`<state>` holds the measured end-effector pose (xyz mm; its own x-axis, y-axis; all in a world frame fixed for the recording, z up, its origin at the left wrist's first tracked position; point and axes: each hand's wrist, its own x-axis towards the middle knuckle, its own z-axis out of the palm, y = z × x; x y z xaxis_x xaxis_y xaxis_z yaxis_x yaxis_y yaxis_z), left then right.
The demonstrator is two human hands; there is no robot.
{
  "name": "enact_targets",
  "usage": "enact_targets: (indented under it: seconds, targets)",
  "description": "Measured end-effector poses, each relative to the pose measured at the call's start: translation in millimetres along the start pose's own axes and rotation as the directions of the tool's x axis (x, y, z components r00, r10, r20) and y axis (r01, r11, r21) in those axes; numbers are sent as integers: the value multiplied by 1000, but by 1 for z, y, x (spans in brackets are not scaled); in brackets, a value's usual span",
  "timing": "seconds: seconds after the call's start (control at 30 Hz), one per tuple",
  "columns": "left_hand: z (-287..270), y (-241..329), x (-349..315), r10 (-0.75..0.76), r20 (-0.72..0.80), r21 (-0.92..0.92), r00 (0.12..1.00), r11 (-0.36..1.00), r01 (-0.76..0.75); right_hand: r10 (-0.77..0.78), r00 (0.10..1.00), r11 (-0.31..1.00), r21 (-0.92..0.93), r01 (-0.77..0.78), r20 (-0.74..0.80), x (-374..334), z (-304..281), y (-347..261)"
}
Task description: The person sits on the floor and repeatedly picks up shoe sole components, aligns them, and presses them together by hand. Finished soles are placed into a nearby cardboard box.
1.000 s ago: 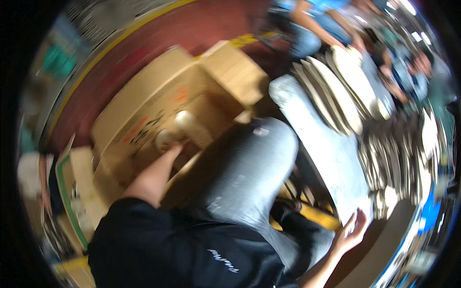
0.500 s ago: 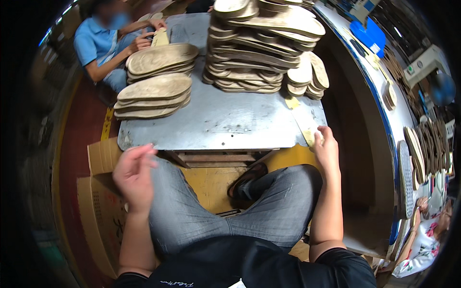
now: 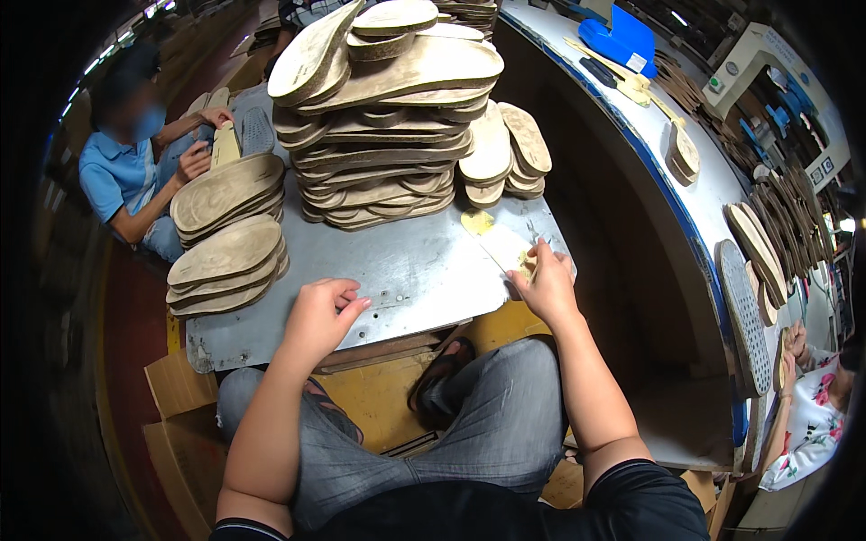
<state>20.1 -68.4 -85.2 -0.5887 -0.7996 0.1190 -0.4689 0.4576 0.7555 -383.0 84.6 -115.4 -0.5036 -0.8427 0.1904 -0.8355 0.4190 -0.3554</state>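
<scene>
My left hand (image 3: 325, 316) hovers over the near edge of the grey metal table (image 3: 415, 286). Its fingers are loosely curled, the thumb stands apart, and nothing shows in it. At the table's right side, the fingers of my right hand (image 3: 548, 281) close on the near end of a flat pale yellow strip (image 3: 478, 222). Glare washes out the strip's middle, and my fingers partly cover its near end. Just beyond it stand short piles of cork-edged shoe soles (image 3: 487, 149). A tall stack of the same soles (image 3: 383, 140) rises to their left.
Two lower piles of soles (image 3: 225, 252) lie at the table's left. Across the table's left corner a person in a blue shirt (image 3: 122, 176) handles a yellow piece. A blue-edged bench (image 3: 695, 230) carries more soles on the right, where another person's floral sleeve (image 3: 807, 428) shows.
My left hand has moved from above my lap to the table's near edge. My right hand remains at the strip's near end, its fingers closing on it. The view has shifted rightward.
</scene>
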Motion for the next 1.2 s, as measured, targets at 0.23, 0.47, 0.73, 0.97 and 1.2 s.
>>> enact_targets:
  seconds: [0.23,0.47,0.73,0.97,1.2]
  targets:
    - [8,-2,6,101,-22,81,995,992,-99,-62,903,879,405,250,-424,110,6,-28]
    - [9,-5,8,205,7,200,979,959,-202,139,943,987,-35,-157,-303,197,7,-105]
    - [2,-7,2,238,65,189,969,951,-246,257,963,961,-81,-263,-82,201,-3,-139]
    - [2,0,4,275,121,182,954,938,-294,436,900,890,143,-432,6,215,-14,-143]
    - [3,-7,6,248,201,208,948,935,-288,408,905,862,277,-424,117,256,-15,-96]
